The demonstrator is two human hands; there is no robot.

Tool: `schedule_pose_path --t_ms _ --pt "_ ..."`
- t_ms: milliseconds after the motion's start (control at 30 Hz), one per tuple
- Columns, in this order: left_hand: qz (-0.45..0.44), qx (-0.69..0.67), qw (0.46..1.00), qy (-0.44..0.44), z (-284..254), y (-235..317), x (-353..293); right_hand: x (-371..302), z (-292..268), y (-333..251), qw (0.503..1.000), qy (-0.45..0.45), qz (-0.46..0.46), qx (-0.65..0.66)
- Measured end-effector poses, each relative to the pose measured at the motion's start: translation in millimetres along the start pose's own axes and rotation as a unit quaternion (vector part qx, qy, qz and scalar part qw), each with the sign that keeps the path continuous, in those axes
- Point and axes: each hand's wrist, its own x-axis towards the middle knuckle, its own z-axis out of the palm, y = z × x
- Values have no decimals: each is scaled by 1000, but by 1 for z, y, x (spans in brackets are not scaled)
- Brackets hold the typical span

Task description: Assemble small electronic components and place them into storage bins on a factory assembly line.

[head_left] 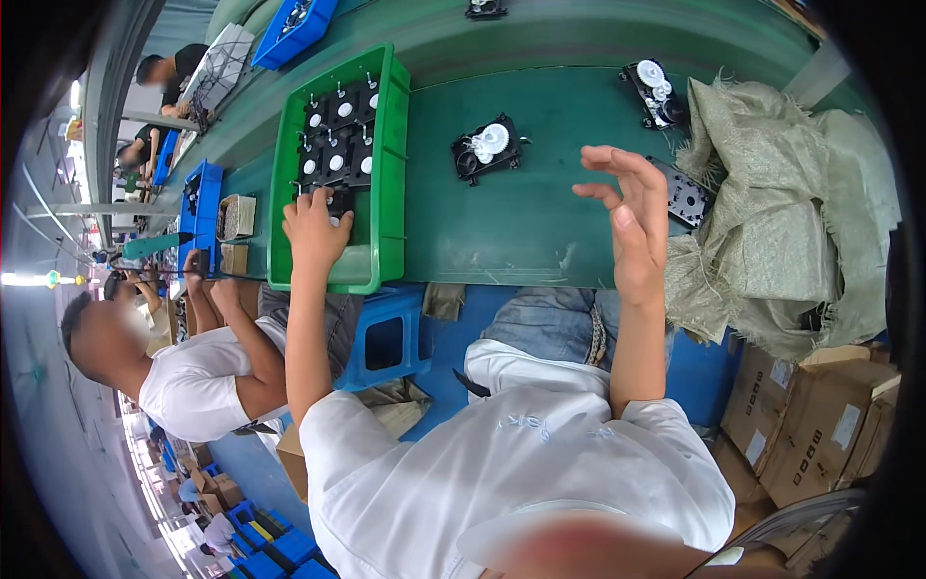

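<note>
Head view: I see my left hand [316,230] at about nine o'clock from centre, reaching into the green plastic crate [388,174] and closing its fingers on a black square plastic assembly with a white gear [335,200] at the near end of the stacked rows. I can't tell whether the part is fully gripped or only touched. My right hand [632,220] hovers at three o'clock, fingers spread and loose, holding nothing, above the green conveyor belt [540,193]. Just beyond its fingers, partly hidden, lies a flat black perforated plate [689,197]. At twelve o'clock a second black assembly with white gears [487,147] sits on the belt, with another like it [654,91] at one o'clock. A pale green woven sack [781,207] slumps at three o'clock. A seated co-worker in a white shirt [198,381] is at eight o'clock.
</note>
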Motion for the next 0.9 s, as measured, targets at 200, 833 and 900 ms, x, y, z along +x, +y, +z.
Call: schedule_pose_path --t_ms 200,833,900 --pt "28 -29 990 -137 -29 -14 37 1 -11 -4 997 4 70 25" --pt "73 -646 735 -191 34 150 379 1 -82 -53 739 21 40 -672" --pt "59 -682 702 -194 34 148 378 3 -93 -50 717 27 47 -695"
